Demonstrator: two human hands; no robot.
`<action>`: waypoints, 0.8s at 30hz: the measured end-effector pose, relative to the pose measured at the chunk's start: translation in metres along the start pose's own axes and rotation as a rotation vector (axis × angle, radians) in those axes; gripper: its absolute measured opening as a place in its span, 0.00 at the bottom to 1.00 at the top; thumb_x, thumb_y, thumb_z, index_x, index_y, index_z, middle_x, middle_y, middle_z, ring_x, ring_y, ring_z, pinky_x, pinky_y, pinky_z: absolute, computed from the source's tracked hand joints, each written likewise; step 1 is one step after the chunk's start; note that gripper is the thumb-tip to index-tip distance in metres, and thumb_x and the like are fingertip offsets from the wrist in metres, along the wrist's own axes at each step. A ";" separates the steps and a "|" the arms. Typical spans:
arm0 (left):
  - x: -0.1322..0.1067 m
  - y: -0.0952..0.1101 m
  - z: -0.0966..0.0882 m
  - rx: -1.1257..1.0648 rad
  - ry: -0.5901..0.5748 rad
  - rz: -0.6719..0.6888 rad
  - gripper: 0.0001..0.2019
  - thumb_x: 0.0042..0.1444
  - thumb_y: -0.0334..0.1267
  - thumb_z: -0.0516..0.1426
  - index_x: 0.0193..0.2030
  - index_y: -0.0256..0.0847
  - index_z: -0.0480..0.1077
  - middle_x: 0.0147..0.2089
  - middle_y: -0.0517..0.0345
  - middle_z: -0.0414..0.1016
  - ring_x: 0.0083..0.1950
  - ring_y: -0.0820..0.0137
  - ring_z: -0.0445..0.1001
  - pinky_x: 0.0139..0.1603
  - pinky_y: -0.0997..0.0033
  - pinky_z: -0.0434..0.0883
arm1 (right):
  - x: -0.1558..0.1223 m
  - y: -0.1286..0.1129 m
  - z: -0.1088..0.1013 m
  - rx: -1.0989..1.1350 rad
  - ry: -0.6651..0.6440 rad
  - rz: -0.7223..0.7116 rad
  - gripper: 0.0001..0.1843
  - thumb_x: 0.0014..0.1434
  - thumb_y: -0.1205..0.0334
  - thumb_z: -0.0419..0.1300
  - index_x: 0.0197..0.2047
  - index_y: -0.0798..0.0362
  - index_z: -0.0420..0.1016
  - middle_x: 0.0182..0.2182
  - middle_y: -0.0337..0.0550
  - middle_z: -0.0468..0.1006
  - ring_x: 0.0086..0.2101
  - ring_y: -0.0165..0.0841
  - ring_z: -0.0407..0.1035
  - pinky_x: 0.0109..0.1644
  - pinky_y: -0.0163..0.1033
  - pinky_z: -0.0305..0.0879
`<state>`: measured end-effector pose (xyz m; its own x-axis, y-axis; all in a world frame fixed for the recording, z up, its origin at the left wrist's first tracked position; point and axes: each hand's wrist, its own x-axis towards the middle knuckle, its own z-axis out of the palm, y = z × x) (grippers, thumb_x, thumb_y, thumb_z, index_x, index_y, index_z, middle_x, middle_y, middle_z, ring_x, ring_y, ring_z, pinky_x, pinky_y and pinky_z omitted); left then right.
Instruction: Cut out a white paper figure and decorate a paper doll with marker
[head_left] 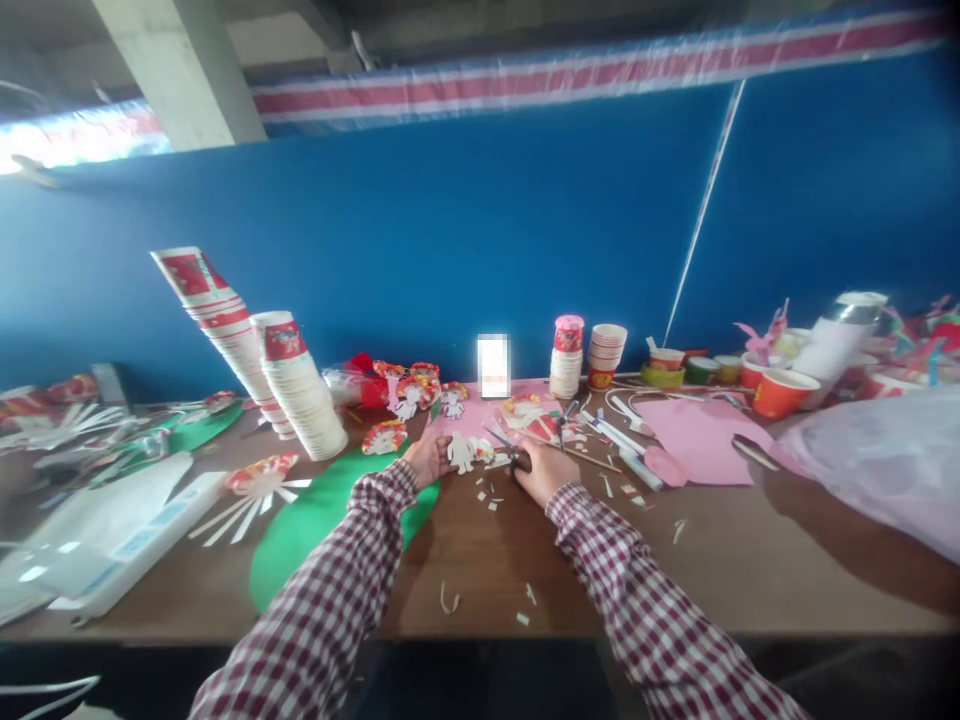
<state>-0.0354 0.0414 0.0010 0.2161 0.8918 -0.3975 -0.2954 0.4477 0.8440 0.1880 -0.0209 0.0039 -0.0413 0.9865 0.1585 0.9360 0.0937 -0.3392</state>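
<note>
My left hand (pixel 429 459) is closed on the left edge of a small white paper cutout (pixel 460 455) shaped like a figure. A pair of scissors (pixel 514 455) with dark handles is in my right hand (pixel 549 472), its blades parted and pointing left toward the cutout. Between the two hands lie small paper scraps (pixel 492 492) on the brown table (pixel 480 590). Behind the cutout are printed paper figures (pixel 453 402) and a pink sheet (pixel 480 415). A large green paper piece (pixel 330 520) lies under my left forearm.
Tall stacks of paper cups (pixel 304 395) lean at the left, with shorter cup stacks (pixel 566 365) at the back. Pens (pixel 630 455) and pink paper (pixel 701 440) lie to the right. A plastic bag (pixel 885 460) bulges at far right. A blue partition (pixel 420 240) closes off the rear.
</note>
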 end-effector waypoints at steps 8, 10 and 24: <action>-0.005 -0.007 -0.006 0.023 -0.016 0.111 0.07 0.50 0.23 0.55 0.36 0.33 0.66 0.34 0.50 0.75 0.35 0.69 0.76 0.39 0.70 0.73 | 0.001 0.007 -0.003 0.066 0.023 -0.004 0.20 0.54 0.51 0.58 0.50 0.45 0.68 0.39 0.41 0.76 0.40 0.35 0.70 0.34 0.34 0.59; -0.004 -0.009 -0.008 0.033 -0.033 0.125 0.11 0.47 0.18 0.54 0.37 0.32 0.66 0.34 0.50 0.75 0.35 0.69 0.76 0.39 0.70 0.73 | 0.002 0.008 -0.002 0.075 0.021 -0.004 0.20 0.53 0.50 0.59 0.49 0.45 0.69 0.38 0.40 0.76 0.39 0.35 0.70 0.33 0.34 0.59; -0.001 -0.012 -0.008 0.067 -0.080 0.144 0.15 0.44 0.15 0.53 0.38 0.33 0.67 0.38 0.49 0.74 0.39 0.68 0.75 0.40 0.71 0.73 | 0.004 0.009 0.004 0.100 0.038 0.007 0.21 0.52 0.50 0.60 0.49 0.43 0.69 0.39 0.40 0.76 0.38 0.35 0.70 0.30 0.33 0.57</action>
<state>-0.0402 0.0355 -0.0113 0.2504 0.9372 -0.2430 -0.2663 0.3080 0.9134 0.1952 -0.0155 -0.0024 -0.0197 0.9816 0.1900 0.8965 0.1015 -0.4313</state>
